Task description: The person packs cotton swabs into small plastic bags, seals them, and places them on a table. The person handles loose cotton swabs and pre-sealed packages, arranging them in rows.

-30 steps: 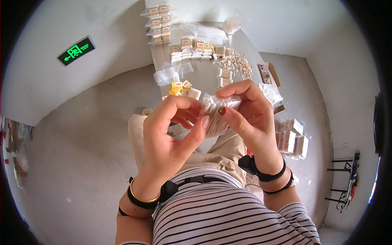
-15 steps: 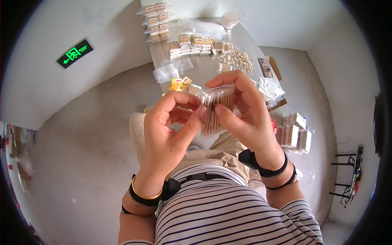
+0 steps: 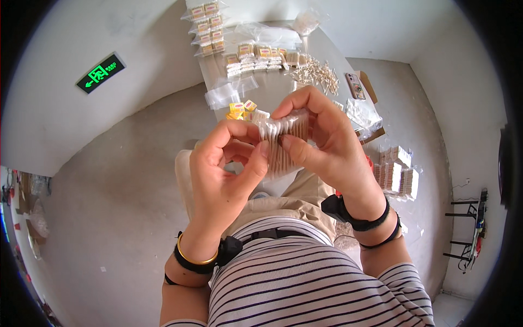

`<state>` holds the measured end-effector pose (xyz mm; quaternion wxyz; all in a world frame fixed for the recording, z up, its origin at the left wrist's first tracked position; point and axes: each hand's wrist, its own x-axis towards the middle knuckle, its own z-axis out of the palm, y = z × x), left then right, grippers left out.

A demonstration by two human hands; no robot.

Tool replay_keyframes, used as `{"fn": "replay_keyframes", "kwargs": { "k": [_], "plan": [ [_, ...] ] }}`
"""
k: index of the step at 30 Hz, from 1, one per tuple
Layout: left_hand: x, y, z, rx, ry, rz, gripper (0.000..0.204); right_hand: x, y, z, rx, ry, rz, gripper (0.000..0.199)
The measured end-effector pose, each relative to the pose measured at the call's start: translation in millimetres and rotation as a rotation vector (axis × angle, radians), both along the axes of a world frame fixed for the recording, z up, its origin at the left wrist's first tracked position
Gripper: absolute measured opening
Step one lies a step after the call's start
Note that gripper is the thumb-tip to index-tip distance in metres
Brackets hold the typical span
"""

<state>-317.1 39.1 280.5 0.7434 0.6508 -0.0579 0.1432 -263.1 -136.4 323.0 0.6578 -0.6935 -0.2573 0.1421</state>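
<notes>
A clear plastic bag of cotton swabs hangs upright between my two hands, with white tips at the top and wooden sticks below. My left hand pinches its left edge between thumb and fingers. On the other side, my right hand grips the upper right, its thumb pressed on the front of the bag and its fingers at the top and behind. Just beyond the hands, several small yellow cards lie on the table beside a little bundle of swabs.
On the grey table are stacked swab packs, loose swabs, flat clear bags and a phone. Bagged packs stand at the far left. Bundled swabs sit on the floor at right.
Both hands keep hold of the bag. The right hand and its thumb have shifted slightly left and up, and the bag's top edge has tilted a little.
</notes>
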Motion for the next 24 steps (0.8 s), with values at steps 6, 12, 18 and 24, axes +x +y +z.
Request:
{"fn": "replay_keyframes", "kwargs": {
  "k": [6,12,18,24],
  "plan": [
    [2,2,6,-0.001,0.018,0.002,0.014,4,2,-1,0.015,-0.050,-0.015,0.027],
    [1,2,7,0.003,-0.003,0.014,0.015,3,2,6,-0.031,-0.058,-0.004,0.028],
    [-3,3,6,0.111,-0.043,0.061,0.015,2,2,7,-0.033,-0.095,-0.002,0.026],
    [-5,6,9,0.028,0.015,0.005,0.016,2,-2,10,-0.082,-0.106,0.037,0.028]
  ]
}}
